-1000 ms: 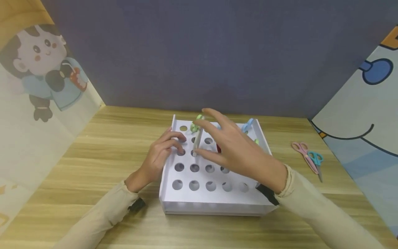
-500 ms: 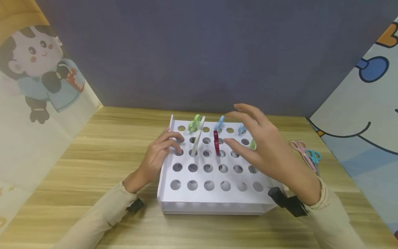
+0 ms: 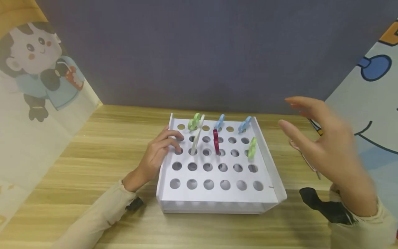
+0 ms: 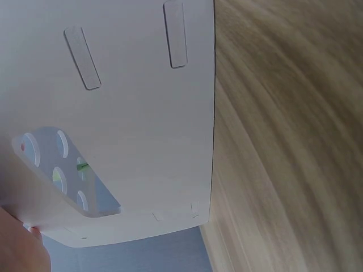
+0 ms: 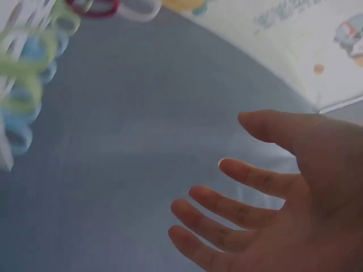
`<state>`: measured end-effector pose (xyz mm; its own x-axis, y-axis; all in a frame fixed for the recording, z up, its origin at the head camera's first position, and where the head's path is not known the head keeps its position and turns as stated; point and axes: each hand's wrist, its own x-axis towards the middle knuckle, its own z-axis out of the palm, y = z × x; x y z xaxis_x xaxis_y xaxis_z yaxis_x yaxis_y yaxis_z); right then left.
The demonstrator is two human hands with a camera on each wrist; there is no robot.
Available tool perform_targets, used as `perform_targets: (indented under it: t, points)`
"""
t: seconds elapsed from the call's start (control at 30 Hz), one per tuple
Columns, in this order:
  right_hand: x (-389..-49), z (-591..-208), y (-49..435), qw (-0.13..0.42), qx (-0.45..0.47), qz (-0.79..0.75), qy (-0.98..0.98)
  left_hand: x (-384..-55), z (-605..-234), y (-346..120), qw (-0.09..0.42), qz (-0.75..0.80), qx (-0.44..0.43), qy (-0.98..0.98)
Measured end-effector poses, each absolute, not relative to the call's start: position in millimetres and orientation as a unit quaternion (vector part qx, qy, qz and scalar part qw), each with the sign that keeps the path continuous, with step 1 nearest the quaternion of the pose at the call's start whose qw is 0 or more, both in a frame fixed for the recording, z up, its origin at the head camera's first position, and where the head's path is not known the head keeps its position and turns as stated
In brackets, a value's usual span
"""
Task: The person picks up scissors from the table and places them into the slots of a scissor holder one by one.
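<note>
A white rack (image 3: 199,193) with rows of round holes stands on the table. My left hand (image 3: 152,157) holds its left side, fingers bent over the side panel onto the top. In the left wrist view, the side panel (image 4: 142,124) fills much of the frame. Several scissors stand handle-up in the holes: green scissors (image 3: 194,122), white scissors (image 3: 197,135), dark red scissors (image 3: 216,141), two blue pairs and another green pair (image 3: 252,147). My right hand (image 3: 332,152) hovers right of the rack, fingers spread and holding nothing. Behind it lie pink scissors (image 3: 295,145), partly hidden.
The wooden table (image 3: 124,121) runs back to a dark grey-blue panel (image 3: 199,58). Printed cartoon walls flank it, left (image 3: 18,138) and right (image 3: 373,114). A black strap (image 3: 326,207) hangs at my right wrist.
My right hand has moved from above the white scissors in the rack to the right, over the scissors on the table, which it now largely covers. My left hand stays on the rack.
</note>
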<state>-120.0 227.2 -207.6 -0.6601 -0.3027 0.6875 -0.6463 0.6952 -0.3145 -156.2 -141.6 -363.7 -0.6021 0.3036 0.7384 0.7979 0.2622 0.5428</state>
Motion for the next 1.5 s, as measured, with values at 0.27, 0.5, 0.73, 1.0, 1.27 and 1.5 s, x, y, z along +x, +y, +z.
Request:
perform_targets:
  t: [0.27,0.5,0.73,1.0,1.27,1.5]
  points:
    - [-146,-229,263,0.276,0.201,0.265,-0.902,-156,-364,-145,0.254,-0.491,-0.366,-0.749]
    - [-179,-248,292,0.218,0.148,0.237,-0.935,-156,-364,-146,0.256,-0.497,-0.367,-0.743]
    - [-210,-281,325,0.153,0.106,0.229,-0.955,-154,-364,-147,0.253,-0.492,-0.364,-0.749]
    - [-240,-335,371,0.035,0.069,0.192,-0.978,-154,-365,-147,0.254,-0.491,-0.365,-0.749]
    - [-256,-367,394,-0.073,0.052,0.134,-0.987,-156,-364,-145,0.258,-0.489,-0.368,-0.747]
    - [-256,-388,399,-0.088,0.074,0.121,-0.986,-158,-365,-143,0.258,-0.486,-0.371,-0.748]
